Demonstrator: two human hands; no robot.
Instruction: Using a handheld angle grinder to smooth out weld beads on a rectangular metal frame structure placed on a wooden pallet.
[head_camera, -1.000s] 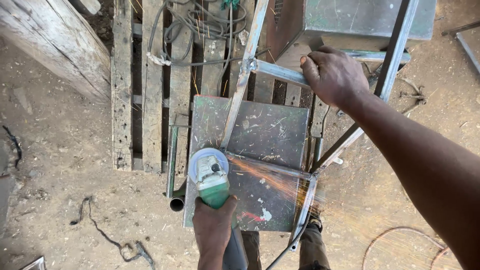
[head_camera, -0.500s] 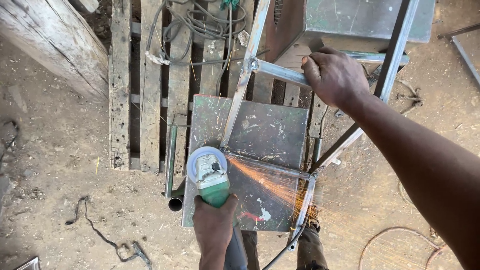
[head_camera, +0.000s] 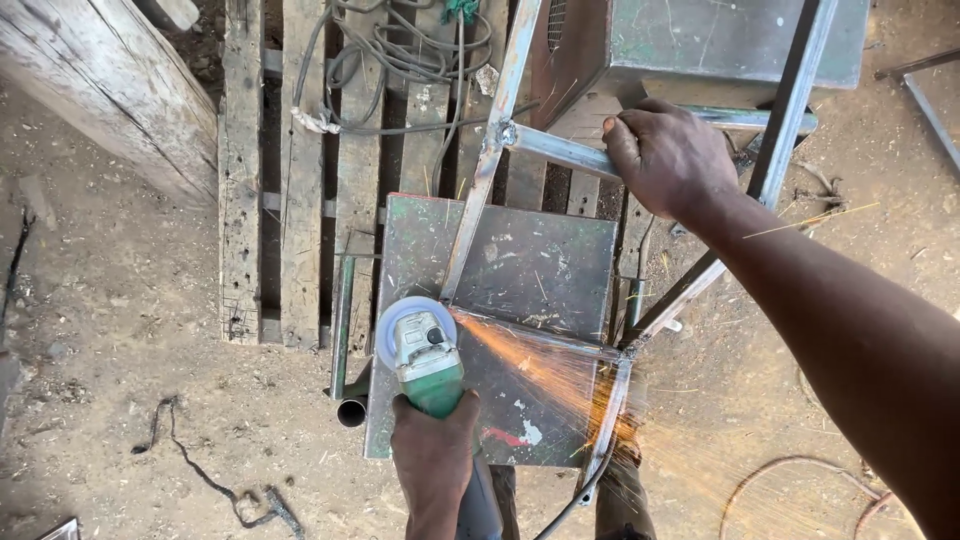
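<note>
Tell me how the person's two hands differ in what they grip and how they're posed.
The left hand wraps the green body of an angle grinder, while the right hand closes over a bare crossbar of the metal frame. The left hand sits low, near the camera, at the sparks; the right hand reaches far forward on an outstretched arm, clear of them. Both are bare and closed in a firm grip.
</note>
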